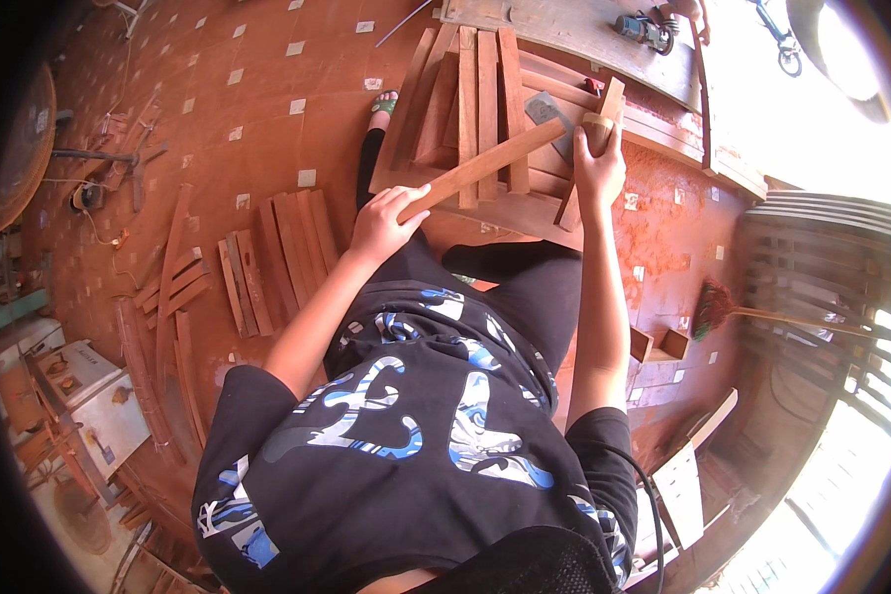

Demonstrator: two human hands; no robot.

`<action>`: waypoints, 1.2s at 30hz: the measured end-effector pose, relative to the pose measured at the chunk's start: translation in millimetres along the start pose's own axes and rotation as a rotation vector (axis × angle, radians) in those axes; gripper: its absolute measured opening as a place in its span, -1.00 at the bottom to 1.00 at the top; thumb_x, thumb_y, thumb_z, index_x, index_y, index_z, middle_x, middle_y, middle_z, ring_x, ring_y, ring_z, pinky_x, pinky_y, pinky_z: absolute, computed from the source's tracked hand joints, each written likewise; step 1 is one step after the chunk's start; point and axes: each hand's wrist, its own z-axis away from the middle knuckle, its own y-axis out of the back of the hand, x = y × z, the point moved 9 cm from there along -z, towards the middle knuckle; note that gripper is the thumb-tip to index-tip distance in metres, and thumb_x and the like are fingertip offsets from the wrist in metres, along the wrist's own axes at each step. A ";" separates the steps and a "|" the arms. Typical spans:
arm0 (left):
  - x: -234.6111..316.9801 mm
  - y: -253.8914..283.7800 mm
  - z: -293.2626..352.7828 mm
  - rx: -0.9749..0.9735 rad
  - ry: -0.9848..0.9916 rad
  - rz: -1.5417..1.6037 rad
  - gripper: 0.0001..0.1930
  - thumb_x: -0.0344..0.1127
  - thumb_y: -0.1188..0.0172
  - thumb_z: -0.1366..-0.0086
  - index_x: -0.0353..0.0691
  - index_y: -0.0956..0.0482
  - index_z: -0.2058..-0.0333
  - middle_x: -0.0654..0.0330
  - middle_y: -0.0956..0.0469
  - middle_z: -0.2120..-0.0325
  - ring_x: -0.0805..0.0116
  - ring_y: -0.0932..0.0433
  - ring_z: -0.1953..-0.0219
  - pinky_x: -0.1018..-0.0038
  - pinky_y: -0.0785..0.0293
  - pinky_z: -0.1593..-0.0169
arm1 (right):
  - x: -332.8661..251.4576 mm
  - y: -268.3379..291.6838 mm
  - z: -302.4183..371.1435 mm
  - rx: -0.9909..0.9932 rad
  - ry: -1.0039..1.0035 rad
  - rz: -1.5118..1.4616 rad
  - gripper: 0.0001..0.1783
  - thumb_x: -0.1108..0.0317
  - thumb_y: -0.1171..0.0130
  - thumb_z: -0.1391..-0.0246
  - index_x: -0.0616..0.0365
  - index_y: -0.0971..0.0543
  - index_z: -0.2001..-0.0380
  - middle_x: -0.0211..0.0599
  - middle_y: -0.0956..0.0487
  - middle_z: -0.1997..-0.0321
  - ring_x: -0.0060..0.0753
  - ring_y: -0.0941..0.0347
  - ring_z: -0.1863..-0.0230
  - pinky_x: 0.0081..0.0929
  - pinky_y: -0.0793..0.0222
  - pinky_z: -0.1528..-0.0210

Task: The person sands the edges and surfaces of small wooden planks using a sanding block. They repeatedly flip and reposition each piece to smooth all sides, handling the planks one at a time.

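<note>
My left hand (386, 223) is closed around the near end of a long wooden strip (495, 163). The strip slants up to the right, and its far end is over a low wooden work surface (406, 158). In my right hand (600, 170) is a small tan rounded object (597, 123), gripped by the fingers; its kind is not clear. Beneath that hand lies another wooden strip (612, 97). A grey flat piece (543, 109) sits close to the held strip's tip. Several wooden boards (467, 109) lie side by side just beyond my left hand.
Wood strips (292, 243) lie on the tiled floor at left. A power tool (643, 33) rests on the far bench (564, 20), beside another person's hand (688, 10). To the right are a broom (713, 309), a small wooden box (673, 345) and stacked slats (812, 257).
</note>
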 end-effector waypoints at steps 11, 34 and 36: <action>22.2 -9.6 -26.6 -0.097 0.157 -0.219 -0.58 0.02 -0.23 -0.36 -0.14 -0.60 -0.02 0.06 -0.69 0.40 0.04 -0.71 0.30 0.22 -0.63 0.27 | -41.7 -56.5 -30.8 -0.504 0.186 -0.004 -0.35 0.08 -0.39 0.10 0.16 -0.48 -0.04 0.02 -0.65 0.05 0.06 -0.60 -0.04 -0.12 -0.50 -0.08; -15.6 -60.7 -35.1 -0.410 0.582 0.002 -0.33 0.27 0.08 -0.48 -0.34 -0.65 0.29 -0.26 -0.61 0.44 -0.31 -0.62 0.20 0.07 -0.52 0.14 | -105.6 -48.3 29.4 -0.241 0.491 0.028 -0.46 0.38 -0.41 0.14 0.02 -0.57 -0.01 -0.17 -0.62 0.16 -0.03 -0.59 0.06 -0.18 -0.54 0.02; -19.2 -62.5 -33.5 -0.420 0.581 -0.020 -0.32 0.27 0.08 -0.48 -0.33 -0.64 0.30 -0.26 -0.61 0.44 -0.31 -0.62 0.21 0.06 -0.53 0.14 | -96.1 -49.1 23.7 -0.221 0.400 0.037 -0.48 0.34 -0.40 0.10 0.03 -0.55 0.00 -0.15 -0.62 0.16 -0.02 -0.59 0.07 -0.18 -0.55 0.05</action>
